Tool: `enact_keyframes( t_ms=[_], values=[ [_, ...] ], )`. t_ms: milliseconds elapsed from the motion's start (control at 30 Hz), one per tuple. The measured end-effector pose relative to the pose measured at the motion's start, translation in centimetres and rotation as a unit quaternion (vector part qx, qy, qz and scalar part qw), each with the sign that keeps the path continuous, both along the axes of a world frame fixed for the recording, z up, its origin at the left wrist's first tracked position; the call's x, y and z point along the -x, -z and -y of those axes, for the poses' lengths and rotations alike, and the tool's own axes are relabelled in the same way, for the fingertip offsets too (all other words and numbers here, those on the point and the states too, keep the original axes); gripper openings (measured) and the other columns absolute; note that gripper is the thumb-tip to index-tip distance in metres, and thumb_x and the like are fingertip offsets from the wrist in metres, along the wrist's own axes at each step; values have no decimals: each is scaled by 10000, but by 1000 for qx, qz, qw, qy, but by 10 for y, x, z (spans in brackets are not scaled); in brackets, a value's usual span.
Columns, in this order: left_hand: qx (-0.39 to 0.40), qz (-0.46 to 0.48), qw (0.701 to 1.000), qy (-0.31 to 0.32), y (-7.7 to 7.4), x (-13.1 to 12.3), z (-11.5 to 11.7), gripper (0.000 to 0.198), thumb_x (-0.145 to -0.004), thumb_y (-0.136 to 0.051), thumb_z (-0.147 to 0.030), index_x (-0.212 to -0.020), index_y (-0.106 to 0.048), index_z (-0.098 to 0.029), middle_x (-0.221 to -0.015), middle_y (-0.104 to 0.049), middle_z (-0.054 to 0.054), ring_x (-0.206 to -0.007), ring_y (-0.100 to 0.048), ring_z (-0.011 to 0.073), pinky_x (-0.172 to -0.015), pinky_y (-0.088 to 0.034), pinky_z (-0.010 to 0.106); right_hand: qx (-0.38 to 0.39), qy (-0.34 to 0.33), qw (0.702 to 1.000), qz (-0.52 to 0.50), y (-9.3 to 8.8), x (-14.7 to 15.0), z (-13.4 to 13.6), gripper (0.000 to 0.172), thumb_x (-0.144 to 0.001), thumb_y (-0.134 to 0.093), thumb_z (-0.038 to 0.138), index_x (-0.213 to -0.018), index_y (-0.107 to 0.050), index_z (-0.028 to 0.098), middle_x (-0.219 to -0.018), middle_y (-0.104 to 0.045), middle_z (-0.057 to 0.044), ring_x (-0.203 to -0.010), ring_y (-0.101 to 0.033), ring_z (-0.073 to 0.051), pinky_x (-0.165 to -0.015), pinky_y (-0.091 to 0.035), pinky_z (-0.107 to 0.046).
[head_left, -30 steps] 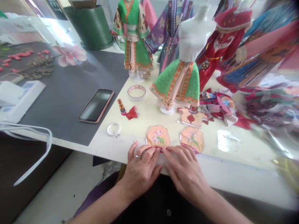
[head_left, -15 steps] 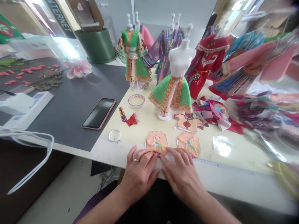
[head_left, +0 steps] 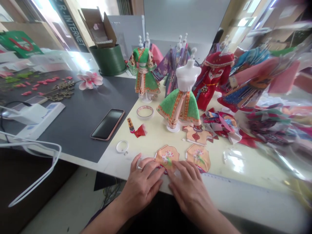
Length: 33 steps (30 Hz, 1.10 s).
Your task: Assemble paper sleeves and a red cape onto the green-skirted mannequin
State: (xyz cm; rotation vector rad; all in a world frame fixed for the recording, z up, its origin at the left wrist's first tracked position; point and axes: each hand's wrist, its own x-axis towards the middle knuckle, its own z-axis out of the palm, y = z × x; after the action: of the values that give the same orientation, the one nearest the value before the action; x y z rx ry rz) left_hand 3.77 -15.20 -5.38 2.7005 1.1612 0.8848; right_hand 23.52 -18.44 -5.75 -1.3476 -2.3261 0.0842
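A peach fabric piece [head_left: 168, 155] printed with a flower and edged in dark red lies flat near the table's front edge. My left hand [head_left: 143, 182] rests at its lower left, fingers stretched and the index fingertip on the dark red edge. At the lower right, my right hand [head_left: 188, 183] lies with extended fingers over the same edge. Neither hand grips anything that I can make out. A matching peach piece [head_left: 198, 155] lies just beyond my right fingers. Behind it is a small peach top [head_left: 195, 135] with a red diamond.
A white mannequin [head_left: 187, 76] wears a green skirt [head_left: 180, 109]; several dressed mannequins stand behind. Left are a phone [head_left: 108, 124], a tape roll [head_left: 122, 147], a larger ring [head_left: 144, 112] and red scraps [head_left: 140, 130]. Fabric scraps [head_left: 226, 123] lie right, a ruler [head_left: 234, 182] along the front.
The camera view has tilted up, so things on the table appear lower. My fingers have shifted slightly along the peach piece, which now looks turned a little.
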Motion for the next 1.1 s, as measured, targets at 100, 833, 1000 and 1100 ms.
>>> enact_keyframes(
  t_ms=[100, 833, 1000, 1100],
  values=[
    [4, 17, 1000, -2, 0, 3, -1, 258, -864, -529, -194, -1102, -629, -189, -1071, -672, 74, -1069, -539, 250, -1052, -261, 539, 6, 0, 1000, -2, 0, 0, 0, 368, -861, -522, 147, -1224, -561, 195, -1265, -521, -109, -1180, -423, -287, -1010, -348, -509],
    [-26, -14, 999, 23, 1, -12, 2, 278, -852, -555, -263, -1082, -639, -131, -1065, -646, 143, -990, -562, 285, -953, -373, 517, -56, 47, 996, -48, -12, -60, -9, 302, -867, -515, 128, -1163, -562, 159, -1079, -621, -115, -1007, -540, -262, -902, -429, -499],
    [-9, -39, 999, 25, -3, -9, -10, 249, -874, -530, -289, -1060, -638, -164, -1097, -641, 127, -1014, -570, 263, -987, -326, 513, -11, 66, 998, 17, -8, -52, -3, 274, -890, -491, 172, -1139, -592, 120, -1107, -579, -147, -1001, -522, -285, -825, -477, -464],
    [25, -56, 997, 51, -10, -5, -21, 215, -877, -526, -287, -1037, -633, -190, -1134, -636, 101, -1071, -560, 261, -1017, -283, 520, -3, 40, 999, -9, -8, -46, 6, 239, -892, -482, 149, -1095, -608, 133, -1088, -586, -133, -967, -540, -262, -812, -484, -435]
  ],
)
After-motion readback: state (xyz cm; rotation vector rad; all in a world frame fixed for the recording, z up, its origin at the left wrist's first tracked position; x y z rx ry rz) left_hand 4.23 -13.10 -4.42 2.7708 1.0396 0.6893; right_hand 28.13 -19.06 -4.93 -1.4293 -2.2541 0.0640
